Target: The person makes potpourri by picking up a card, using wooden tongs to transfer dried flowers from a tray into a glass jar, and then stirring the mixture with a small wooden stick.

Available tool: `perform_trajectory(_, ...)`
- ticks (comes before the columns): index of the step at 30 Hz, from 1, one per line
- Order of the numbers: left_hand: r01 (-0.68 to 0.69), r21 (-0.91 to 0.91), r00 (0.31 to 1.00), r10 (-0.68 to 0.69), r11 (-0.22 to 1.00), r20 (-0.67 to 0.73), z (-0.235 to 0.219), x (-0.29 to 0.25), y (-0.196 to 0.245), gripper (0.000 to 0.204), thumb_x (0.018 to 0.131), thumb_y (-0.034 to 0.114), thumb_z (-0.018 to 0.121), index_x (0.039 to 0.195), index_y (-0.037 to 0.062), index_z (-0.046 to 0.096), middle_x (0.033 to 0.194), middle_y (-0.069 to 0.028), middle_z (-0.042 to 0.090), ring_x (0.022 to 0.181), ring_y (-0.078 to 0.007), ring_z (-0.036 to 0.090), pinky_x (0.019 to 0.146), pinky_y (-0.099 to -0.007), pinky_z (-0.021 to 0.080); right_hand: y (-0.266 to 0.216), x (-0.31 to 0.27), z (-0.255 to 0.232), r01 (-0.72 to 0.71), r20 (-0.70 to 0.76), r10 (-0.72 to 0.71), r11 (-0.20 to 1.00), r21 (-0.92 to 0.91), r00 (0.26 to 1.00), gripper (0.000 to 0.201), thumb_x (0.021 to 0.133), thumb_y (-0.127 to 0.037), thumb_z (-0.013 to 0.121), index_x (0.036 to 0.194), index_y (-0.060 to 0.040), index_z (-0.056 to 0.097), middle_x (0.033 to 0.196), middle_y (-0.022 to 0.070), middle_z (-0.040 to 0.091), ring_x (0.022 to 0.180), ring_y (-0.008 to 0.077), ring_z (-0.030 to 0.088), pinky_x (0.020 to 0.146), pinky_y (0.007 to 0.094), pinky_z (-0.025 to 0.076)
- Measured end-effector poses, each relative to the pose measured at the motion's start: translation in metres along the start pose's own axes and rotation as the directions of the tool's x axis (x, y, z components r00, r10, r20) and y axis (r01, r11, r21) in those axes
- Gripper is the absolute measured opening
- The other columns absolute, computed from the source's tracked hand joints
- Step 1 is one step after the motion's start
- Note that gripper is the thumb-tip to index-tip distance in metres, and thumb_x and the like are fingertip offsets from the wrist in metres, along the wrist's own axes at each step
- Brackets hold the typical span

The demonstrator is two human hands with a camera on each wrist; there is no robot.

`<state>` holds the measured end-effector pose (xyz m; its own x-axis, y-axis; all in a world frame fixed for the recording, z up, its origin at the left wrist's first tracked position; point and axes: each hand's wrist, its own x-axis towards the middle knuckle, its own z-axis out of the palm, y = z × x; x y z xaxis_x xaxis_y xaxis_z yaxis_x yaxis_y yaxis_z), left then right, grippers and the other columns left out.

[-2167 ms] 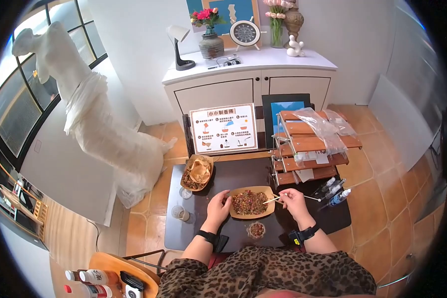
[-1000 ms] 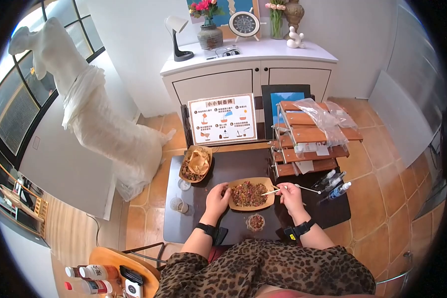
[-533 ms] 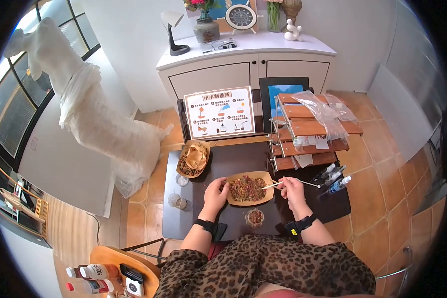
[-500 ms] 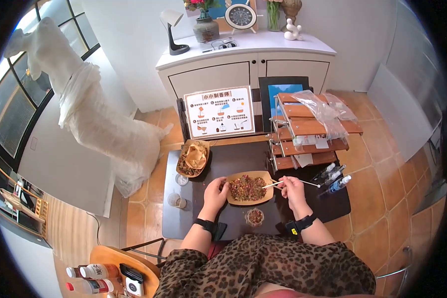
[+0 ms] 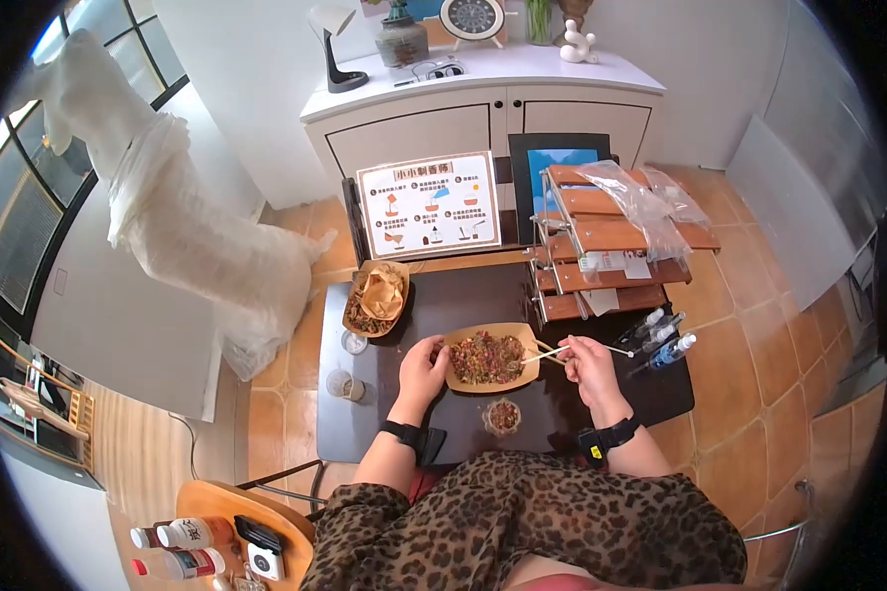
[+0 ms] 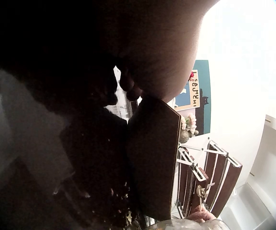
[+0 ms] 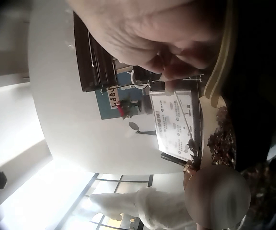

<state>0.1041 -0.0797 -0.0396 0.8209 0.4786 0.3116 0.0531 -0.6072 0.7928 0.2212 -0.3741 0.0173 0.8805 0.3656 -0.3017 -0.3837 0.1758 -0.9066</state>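
Observation:
My right hand pinches a thin pale stick with a small round end at the right. Its other tip lies over the reddish-brown dried flower mix in a tan paper tray. In the right wrist view, tan strips like wooden tongs run down beside that hand to the tray. At the tray's left end, my left hand holds the rim. Below the tray stands a small clear cup with more of the mix.
A second paper tray with a brown paper piece sits back left. Clear cups stand below it. Several small bottles are at the right, before a wooden folding rack. An instruction sign stands behind.
My right hand has drawn slightly right, away from the tray, and the tan strips show more beside it. The left hand stays at the rim. The head view has tilted down.

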Motion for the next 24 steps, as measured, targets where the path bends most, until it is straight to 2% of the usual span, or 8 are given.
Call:
perform_trajectory(15, 0.001, 0.021, 1.000, -0.002, 1.000, 0.009, -0.002, 0.000, 0.004, 0.025, 0.092, 0.020, 0.066, 0.110, 0.0024, 0.068, 0.089, -0.0138, 0.068, 0.083, -0.0298, 0.067, 0.074, -0.0380, 0.053, -0.004, -0.025, 0.000, -0.033, 0.303, 0.085, 0.985, -0.172, 0.949, 0.023, 0.104, -0.019, 0.056, 0.101, -0.0012, 0.071, 0.081, 0.0040, 0.071, 0.056, 0.0047, 0.055, 0.052, 0.0177, 0.041)
perform_trajectory(18, 0.012, 0.035, 1.000, -0.013, 0.999, 0.020, -0.005, 0.000, 0.009, 0.025, 0.093, 0.020, 0.066, 0.111, 0.0020, 0.068, 0.090, -0.0138, 0.069, 0.083, -0.0289, 0.067, 0.074, -0.0372, 0.053, -0.002, -0.027, 0.000, 0.031, 0.366, 0.054, 0.975, -0.221, 0.929, 0.021, 0.103, -0.017, 0.058, 0.102, -0.0007, 0.072, 0.084, 0.0048, 0.072, 0.058, 0.0042, 0.055, 0.054, 0.0178, 0.044)
perform_trajectory(21, 0.048, 0.052, 0.997, -0.051, 0.997, 0.049, -0.008, 0.001, 0.014, 0.026, 0.094, 0.019, 0.067, 0.112, 0.0015, 0.068, 0.093, -0.0137, 0.069, 0.086, -0.0275, 0.068, 0.077, -0.0360, 0.053, -0.010, -0.035, 0.005, 0.142, 0.396, 0.023, 0.914, -0.381, 0.918, 0.019, 0.102, -0.015, 0.061, 0.104, -0.0001, 0.073, 0.085, 0.0041, 0.072, 0.063, 0.0051, 0.057, 0.058, 0.0198, 0.047)
perform_trajectory(24, 0.069, 0.051, 0.996, -0.071, 0.996, 0.057, -0.008, 0.001, 0.014, 0.026, 0.094, 0.020, 0.067, 0.112, 0.0018, 0.068, 0.094, -0.0136, 0.070, 0.086, -0.0281, 0.068, 0.078, -0.0364, 0.053, -0.025, -0.045, 0.012, 0.279, 0.506, -0.015, 0.847, -0.451, 0.863, 0.018, 0.101, -0.014, 0.062, 0.106, -0.0001, 0.073, 0.088, 0.0030, 0.072, 0.069, 0.0064, 0.060, 0.063, 0.0218, 0.048)
